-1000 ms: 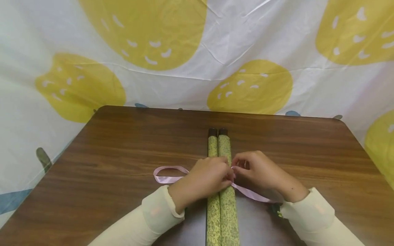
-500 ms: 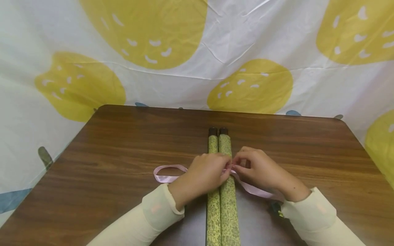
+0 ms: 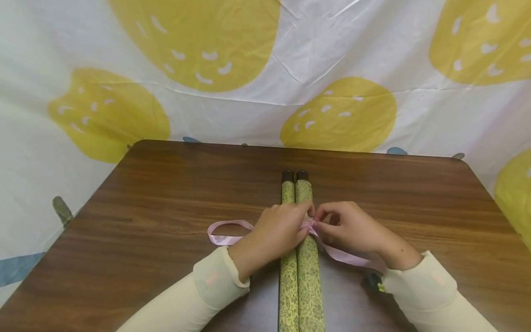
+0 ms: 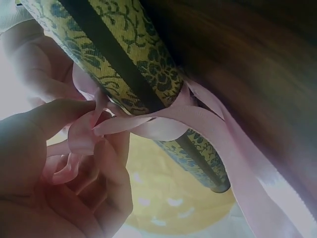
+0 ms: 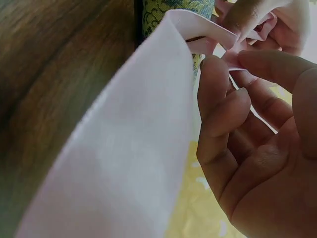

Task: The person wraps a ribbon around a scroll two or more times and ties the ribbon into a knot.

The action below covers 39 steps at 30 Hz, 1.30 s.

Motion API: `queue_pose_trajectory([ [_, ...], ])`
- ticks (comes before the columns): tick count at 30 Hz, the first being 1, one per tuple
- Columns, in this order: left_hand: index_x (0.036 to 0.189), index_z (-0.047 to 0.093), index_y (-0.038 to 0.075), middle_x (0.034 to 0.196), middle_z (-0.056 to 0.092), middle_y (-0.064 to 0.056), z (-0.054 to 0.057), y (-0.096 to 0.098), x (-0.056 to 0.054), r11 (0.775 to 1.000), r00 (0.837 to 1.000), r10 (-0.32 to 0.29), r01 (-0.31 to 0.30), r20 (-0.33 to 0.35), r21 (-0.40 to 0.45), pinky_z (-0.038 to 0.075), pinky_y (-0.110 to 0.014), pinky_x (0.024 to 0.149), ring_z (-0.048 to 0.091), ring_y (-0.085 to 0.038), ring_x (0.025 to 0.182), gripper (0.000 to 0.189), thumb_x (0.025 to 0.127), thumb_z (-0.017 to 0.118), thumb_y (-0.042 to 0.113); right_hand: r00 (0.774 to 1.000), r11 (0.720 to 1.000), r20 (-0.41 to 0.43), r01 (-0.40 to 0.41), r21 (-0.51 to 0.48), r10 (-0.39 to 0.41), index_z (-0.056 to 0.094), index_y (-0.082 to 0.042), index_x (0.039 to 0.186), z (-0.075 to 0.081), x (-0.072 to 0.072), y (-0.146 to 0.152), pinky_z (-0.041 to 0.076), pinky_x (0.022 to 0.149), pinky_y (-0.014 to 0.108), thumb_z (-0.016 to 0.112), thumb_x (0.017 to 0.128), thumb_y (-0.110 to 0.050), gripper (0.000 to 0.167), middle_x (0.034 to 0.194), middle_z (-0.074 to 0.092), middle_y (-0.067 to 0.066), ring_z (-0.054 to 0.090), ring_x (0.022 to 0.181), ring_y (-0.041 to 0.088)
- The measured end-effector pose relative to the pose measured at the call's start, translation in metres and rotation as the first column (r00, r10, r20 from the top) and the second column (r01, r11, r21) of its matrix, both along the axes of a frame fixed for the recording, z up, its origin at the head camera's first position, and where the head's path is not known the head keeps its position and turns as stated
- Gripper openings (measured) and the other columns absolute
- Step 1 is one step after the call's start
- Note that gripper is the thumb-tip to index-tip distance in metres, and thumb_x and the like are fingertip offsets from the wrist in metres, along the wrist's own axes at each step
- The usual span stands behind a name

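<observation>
Two long yellow-green brocade rolls with dark end knobs, the left roll [image 3: 288, 297] and the right roll [image 3: 310, 288], lie side by side on the table. A pink satin ribbon [image 4: 218, 130] goes round them. My left hand [image 3: 274, 233] reaches over both rolls and pinches gathered ribbon between thumb and fingers at the right roll. Just right of it, my right hand [image 3: 358, 230] pinches the ribbon with thumb and index finger, fingertips close to the left hand's. A ribbon loop [image 3: 226, 240] lies left of the rolls. One ribbon tail [image 5: 119, 144] hangs down under the right wrist.
The brown wood-grain table [image 3: 199, 184] has a rounded far edge. Behind it hangs a white cloth [image 3: 232, 122] with large yellow fruit prints. A small dark green thing with a yellow spot [image 3: 375, 282] sits by the right cuff, partly hidden.
The left fingers have shifted slightly up and spread, baring gathered ribbon on top of the right roll. The right hand stays close by, still pinching. The loop at left stays put.
</observation>
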State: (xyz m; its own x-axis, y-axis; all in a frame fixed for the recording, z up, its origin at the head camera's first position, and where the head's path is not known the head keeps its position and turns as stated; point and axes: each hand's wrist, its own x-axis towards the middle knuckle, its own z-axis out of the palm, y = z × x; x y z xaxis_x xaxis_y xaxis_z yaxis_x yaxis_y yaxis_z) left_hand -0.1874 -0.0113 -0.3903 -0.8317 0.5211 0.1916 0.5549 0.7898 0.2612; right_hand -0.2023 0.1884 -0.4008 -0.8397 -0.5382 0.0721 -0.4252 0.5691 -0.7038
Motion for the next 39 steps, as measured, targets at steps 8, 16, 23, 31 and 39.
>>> queue_pose_trajectory([
  [8,0.105,0.067,0.022,0.085,0.07,0.005,0.001,0.001,-0.001,1.0,1.0,0.005,-0.005,-0.019,-0.022,0.049,-0.033,0.057,0.065,-0.016,0.072,0.013,0.093,0.066,0.022,0.997,0.998,0.066,-0.037,-0.047,0.041,0.07,-0.022,0.09,0.002,0.0,0.0,0.054,0.064,0.027,0.068,0.096,-0.024,0.006,0.087,0.07,-0.004,0.066,0.072,0.012],
  [16,0.095,0.07,0.023,0.091,0.072,0.009,0.002,0.001,-0.002,1.0,0.999,0.013,-0.014,-0.033,-0.026,0.051,-0.034,0.059,0.067,-0.016,0.078,0.007,0.089,0.07,0.02,0.987,0.994,0.157,-0.006,-0.108,0.023,0.071,-0.015,0.09,0.003,0.001,-0.002,0.051,0.069,0.024,0.063,0.097,-0.017,0.011,0.085,0.069,0.0,0.062,0.078,0.013],
  [23,0.095,0.069,0.023,0.089,0.072,0.007,0.002,-0.001,-0.002,1.0,0.998,0.029,-0.028,-0.057,0.015,0.05,-0.036,0.057,0.067,-0.017,0.075,0.006,0.089,0.07,0.022,0.97,0.983,0.227,0.119,-0.142,-0.085,0.067,-0.006,0.102,-0.002,0.004,-0.011,0.051,0.061,0.026,0.065,0.09,-0.009,0.012,0.079,0.067,0.006,0.061,0.07,0.015],
  [31,0.09,0.067,0.026,0.078,0.065,0.012,-0.001,-0.002,-0.002,0.999,0.997,0.024,-0.021,-0.073,0.046,0.046,-0.033,0.054,0.063,-0.012,0.069,0.006,0.088,0.072,0.023,0.983,0.993,0.175,0.072,-0.097,-0.054,0.073,-0.007,0.092,-0.006,0.004,-0.011,0.05,0.065,0.023,0.07,0.09,-0.014,0.008,0.076,0.069,0.001,0.061,0.071,0.011],
  [39,0.089,0.067,0.026,0.08,0.066,0.012,0.0,-0.003,-0.002,0.999,0.998,0.014,-0.011,-0.064,0.05,0.045,-0.03,0.055,0.061,-0.009,0.07,0.006,0.088,0.073,0.023,0.977,0.984,0.198,0.109,-0.144,-0.079,0.069,-0.01,0.088,-0.009,0.005,-0.012,0.05,0.064,0.024,0.07,0.09,-0.013,0.004,0.077,0.066,0.002,0.06,0.071,0.014],
])
